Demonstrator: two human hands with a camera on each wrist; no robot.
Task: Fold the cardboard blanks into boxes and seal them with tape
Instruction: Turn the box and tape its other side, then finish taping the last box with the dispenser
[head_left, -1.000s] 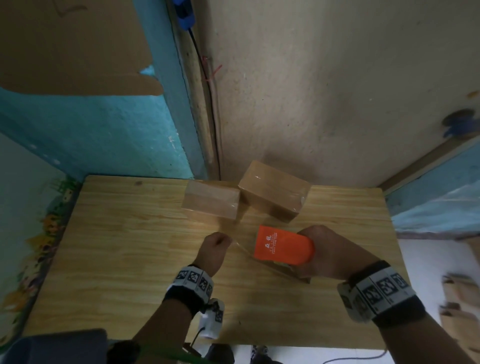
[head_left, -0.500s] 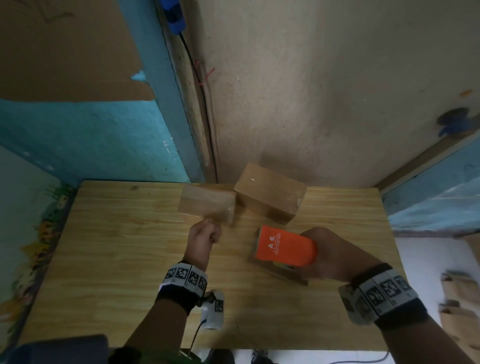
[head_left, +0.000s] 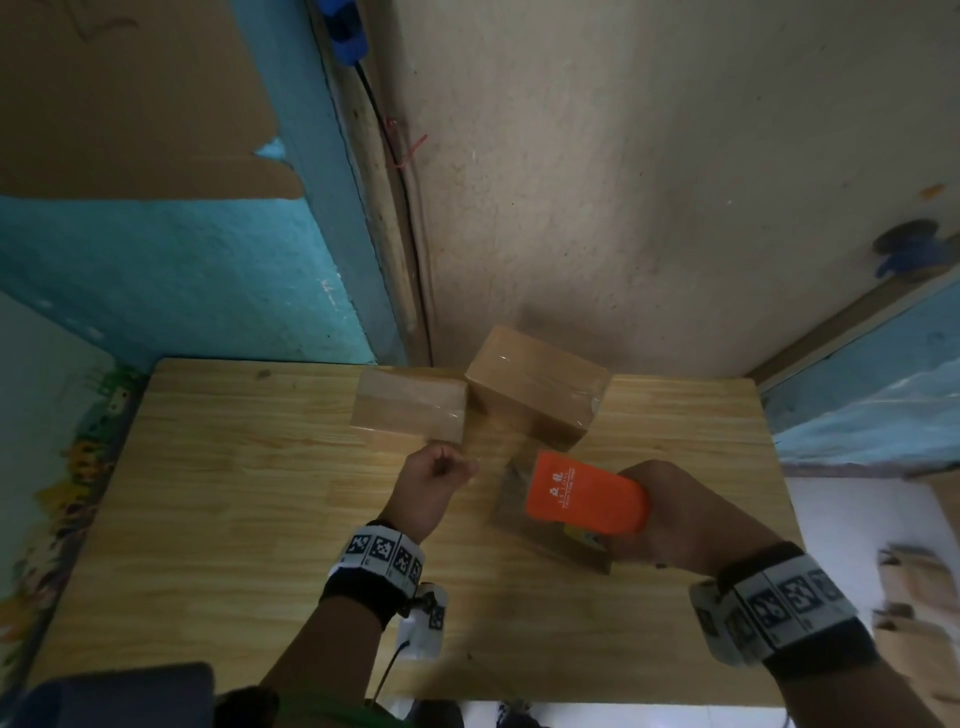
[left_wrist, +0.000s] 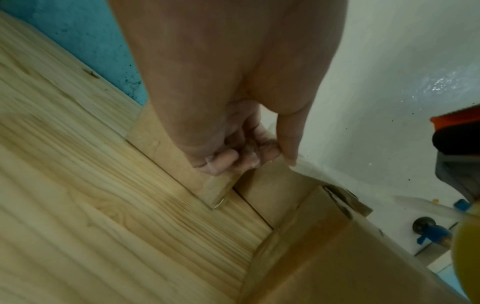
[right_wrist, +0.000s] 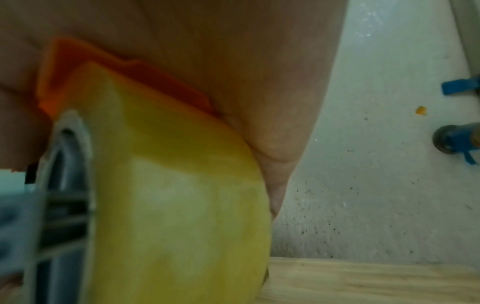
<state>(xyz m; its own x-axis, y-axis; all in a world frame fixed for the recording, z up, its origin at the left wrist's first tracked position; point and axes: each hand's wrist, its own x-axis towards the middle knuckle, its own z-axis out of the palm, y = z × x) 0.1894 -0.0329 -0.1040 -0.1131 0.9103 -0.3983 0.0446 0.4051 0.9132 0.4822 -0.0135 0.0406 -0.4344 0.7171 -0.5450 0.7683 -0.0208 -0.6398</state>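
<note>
Orange dispenser (head_left: 584, 493): gripped in right hand (head_left: 670, 514), yellowish tape roll (right_wrist: 176, 185) under it, over a cardboard box (head_left: 550, 530) on the bench (head_left: 208, 493).
Left hand (head_left: 431, 475): fingers (left_wrist: 226, 158) curled, pinching clear tape end (left_wrist: 306, 168).
Sealed boxes: left box (head_left: 410, 405) touching right box (head_left: 535, 384), at bench's far edge.

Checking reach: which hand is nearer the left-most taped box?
Left. The left hand sits right at the near edge of the left-most taped box; the right hand holds the tape dispenser farther right.
</note>
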